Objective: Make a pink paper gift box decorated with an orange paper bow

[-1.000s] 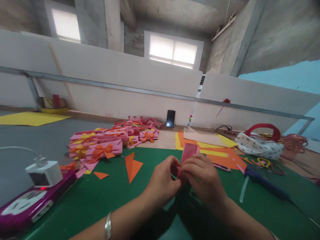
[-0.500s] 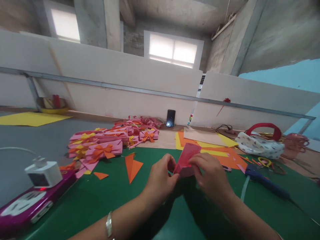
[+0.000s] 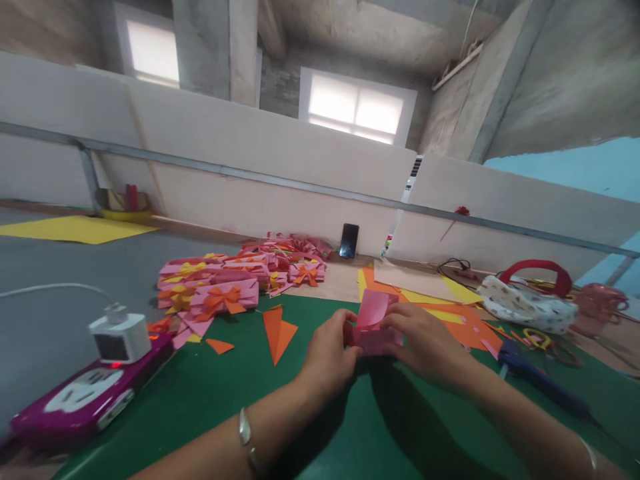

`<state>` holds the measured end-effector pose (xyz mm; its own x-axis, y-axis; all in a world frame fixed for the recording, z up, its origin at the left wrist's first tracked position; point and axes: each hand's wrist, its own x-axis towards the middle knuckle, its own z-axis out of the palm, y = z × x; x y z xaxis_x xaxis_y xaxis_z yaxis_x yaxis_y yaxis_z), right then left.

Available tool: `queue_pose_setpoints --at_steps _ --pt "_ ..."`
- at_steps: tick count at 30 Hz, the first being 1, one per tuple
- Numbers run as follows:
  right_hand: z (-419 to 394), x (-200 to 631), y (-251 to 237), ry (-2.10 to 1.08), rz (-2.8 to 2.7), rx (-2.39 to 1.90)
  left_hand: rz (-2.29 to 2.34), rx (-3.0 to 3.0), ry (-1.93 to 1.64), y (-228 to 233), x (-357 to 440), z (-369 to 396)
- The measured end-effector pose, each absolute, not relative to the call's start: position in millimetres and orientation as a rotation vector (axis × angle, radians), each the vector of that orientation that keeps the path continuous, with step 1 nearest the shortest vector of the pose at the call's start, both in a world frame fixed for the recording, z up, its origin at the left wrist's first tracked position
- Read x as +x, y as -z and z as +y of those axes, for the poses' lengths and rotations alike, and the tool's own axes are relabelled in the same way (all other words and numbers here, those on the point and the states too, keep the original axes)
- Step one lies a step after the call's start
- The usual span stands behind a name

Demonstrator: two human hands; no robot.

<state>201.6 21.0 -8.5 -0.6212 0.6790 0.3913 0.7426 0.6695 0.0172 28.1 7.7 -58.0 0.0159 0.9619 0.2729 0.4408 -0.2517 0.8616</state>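
Observation:
A folded piece of pink paper (image 3: 376,339) is held between my two hands above the green mat (image 3: 280,400), with one flap standing up at the back. My left hand (image 3: 333,347) pinches its left edge between thumb and fingers. On the right side, my right hand (image 3: 420,337) grips the paper, its fingers bent over the flap and its thumb near the lower edge. Left of my hands lies a folded orange paper piece (image 3: 278,337). Beyond it is a heap of pink paper pieces with orange and yellow bows (image 3: 225,297).
A purple power strip (image 3: 95,393) with a white plug adapter (image 3: 120,337) stands at left. At right lie a blue glue gun (image 3: 545,380), yellow-handled scissors (image 3: 537,339) and a white bag with a red handle (image 3: 525,303). A phone (image 3: 349,241) leans on the back panel. Orange sheets (image 3: 465,323) lie behind my right hand.
The pink paper has been opened wider, and its lower part now faces me more flatly. My right hand has shifted slightly right. The whole view has swung a little left.

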Motion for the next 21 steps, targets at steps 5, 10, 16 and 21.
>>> queue_pose_setpoints --at_steps 5,10,16,21 --pt "24.5 190.7 -12.8 -0.026 -2.830 -1.142 1.424 1.715 -1.069 59.2 18.8 17.8" --pt "28.6 183.8 -5.3 0.186 -2.906 -0.946 1.339 1.681 -0.979 58.7 13.6 26.0" --pt "22.3 174.6 1.9 0.206 -2.886 -1.000 1.301 1.693 -0.912 58.8 9.3 30.3" --pt "16.0 160.1 5.3 -0.426 -2.680 -1.247 1.264 1.735 -0.837 53.6 5.9 30.2"
